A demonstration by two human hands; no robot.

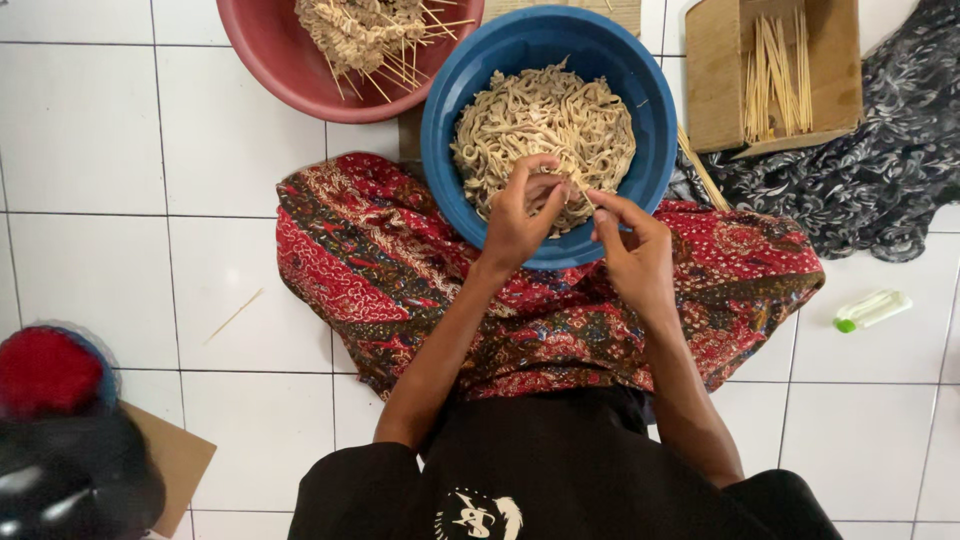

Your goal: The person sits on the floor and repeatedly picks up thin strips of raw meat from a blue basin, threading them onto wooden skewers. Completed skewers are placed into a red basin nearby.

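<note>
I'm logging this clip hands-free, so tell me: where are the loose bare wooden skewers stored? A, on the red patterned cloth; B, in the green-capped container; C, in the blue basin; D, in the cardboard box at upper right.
D: a bundle of bare skewers lies in the open cardboard box at upper right, while the blue basin holds pale strips that both hands work over.

Open tiled floor [100,150] at frame left; red basin [290,70] upper left, blue basin [445,150] centre, cardboard box [710,90] upper right block top.
</note>
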